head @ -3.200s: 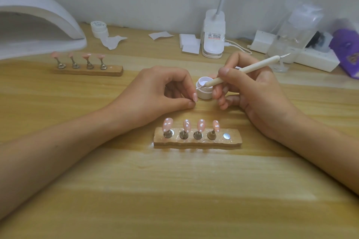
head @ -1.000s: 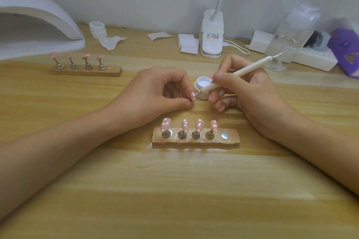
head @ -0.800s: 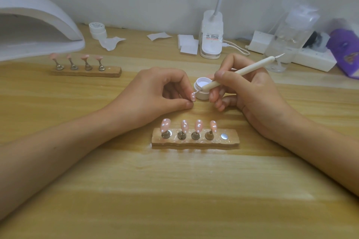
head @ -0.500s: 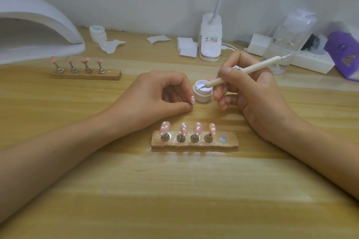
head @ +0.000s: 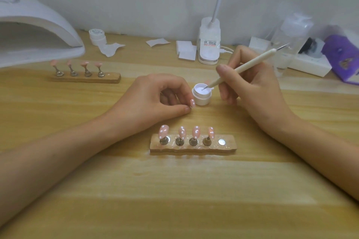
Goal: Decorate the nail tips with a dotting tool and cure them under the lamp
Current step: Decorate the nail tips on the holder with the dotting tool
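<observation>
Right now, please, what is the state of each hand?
Left hand: pinches a pink nail tip.
Right hand: holds the dotting tool, tip in the white pot.

Two jars: one open jar (head: 202, 96), one lidded jar (head: 97, 36). Two stands (head: 193, 149), four nail tips (head: 196, 132) each; ninth tip (head: 192, 102) beside open jar. One dotting tool (head: 252, 62).

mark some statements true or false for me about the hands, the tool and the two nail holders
1. The right hand holds the dotting tool with its tip in the small white jar. True.
2. The near holder carries five nail tips. False: four, and its right-end spot is bare.
3. The left hand pinches a dotted nail tip. True.
4. The far holder sits inside the lamp. False: it stands on the table, outside it.
</observation>
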A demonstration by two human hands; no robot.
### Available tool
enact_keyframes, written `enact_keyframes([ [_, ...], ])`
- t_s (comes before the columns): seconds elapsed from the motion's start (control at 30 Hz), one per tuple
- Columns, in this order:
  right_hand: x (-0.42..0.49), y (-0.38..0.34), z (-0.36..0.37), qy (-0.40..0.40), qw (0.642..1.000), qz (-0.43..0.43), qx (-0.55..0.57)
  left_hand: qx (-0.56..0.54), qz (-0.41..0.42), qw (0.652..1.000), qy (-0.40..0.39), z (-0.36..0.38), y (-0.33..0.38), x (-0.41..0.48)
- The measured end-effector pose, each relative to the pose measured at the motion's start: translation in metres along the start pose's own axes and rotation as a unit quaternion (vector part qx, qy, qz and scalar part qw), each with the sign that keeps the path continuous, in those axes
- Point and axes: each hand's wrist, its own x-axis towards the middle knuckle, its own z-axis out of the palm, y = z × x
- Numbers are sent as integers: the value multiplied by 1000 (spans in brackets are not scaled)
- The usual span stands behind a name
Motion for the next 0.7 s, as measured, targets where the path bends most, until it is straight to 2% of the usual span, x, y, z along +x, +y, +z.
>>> enact_keyframes([
  [0.3,0,3,1,-38,999,19,-22,1,-7,1000,3,0,0,0],
  [0.7,1,-5,-3,32,998,-27,57,10,-2,1000,5,1,1,0],
])
